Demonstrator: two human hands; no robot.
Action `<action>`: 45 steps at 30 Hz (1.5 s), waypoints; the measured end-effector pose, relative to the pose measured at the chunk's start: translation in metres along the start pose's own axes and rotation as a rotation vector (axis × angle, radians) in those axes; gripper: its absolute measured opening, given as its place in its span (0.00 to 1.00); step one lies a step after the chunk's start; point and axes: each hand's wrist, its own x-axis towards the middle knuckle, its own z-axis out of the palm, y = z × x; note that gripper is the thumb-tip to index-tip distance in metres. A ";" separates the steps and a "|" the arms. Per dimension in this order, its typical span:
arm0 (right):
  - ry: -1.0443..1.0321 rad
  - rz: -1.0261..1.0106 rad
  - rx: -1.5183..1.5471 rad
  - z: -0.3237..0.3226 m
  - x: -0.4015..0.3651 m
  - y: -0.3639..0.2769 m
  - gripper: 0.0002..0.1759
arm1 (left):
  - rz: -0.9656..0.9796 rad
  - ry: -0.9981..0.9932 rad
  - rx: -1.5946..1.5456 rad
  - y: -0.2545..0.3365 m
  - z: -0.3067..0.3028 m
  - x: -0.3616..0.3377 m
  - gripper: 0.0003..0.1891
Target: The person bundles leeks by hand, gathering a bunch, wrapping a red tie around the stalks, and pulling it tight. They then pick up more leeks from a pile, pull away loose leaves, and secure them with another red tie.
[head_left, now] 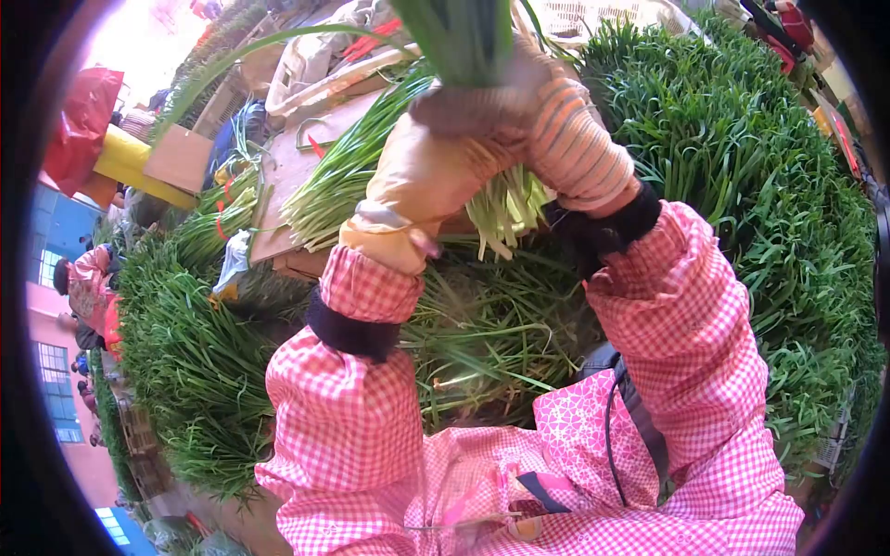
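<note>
A bunch of garlic chives stands upright in both hands, green leaves toward the top edge and pale stem ends showing below the gloves. My left hand, in a yellowish glove with a dark, soiled finger area, is closed around it. On the other side my right hand, in a striped knit glove, is closed on the same bunch; its fingers are partly blurred. Behind my left hand, more cut garlic chives lie on a pinkish board.
Dense green chives stand at the right and left. Loose leaves litter the space between my arms. A pale crate sits behind the board. Red-tied bundles lie at left. Farther left is a person in pink checks.
</note>
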 end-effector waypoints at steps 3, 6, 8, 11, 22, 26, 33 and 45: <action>0.048 0.203 0.310 0.000 -0.005 -0.002 0.18 | 0.073 -0.011 0.601 0.028 -0.006 -0.011 0.13; 0.048 0.331 0.789 -0.004 -0.016 -0.011 0.18 | -0.339 0.044 -0.050 0.059 -0.008 -0.038 0.22; 0.092 0.448 0.901 -0.001 -0.024 -0.015 0.17 | -0.382 0.093 -0.499 0.050 -0.031 -0.068 0.30; 0.111 0.518 1.091 0.004 -0.035 -0.012 0.15 | -0.409 0.251 -0.486 0.035 -0.053 -0.106 0.28; 0.175 0.689 1.229 0.048 -0.064 0.039 0.15 | -0.916 0.009 -0.565 0.017 0.012 -0.167 0.27; 0.222 0.673 1.232 0.055 -0.072 0.058 0.21 | -0.963 0.038 -0.716 0.017 -0.003 -0.172 0.24; 0.243 0.630 1.441 0.056 -0.111 0.085 0.23 | -0.360 0.133 0.949 -0.007 -0.024 -0.215 0.31; 0.302 0.726 1.342 0.087 -0.135 0.052 0.20 | -1.034 0.390 -0.141 0.100 -0.077 -0.334 0.18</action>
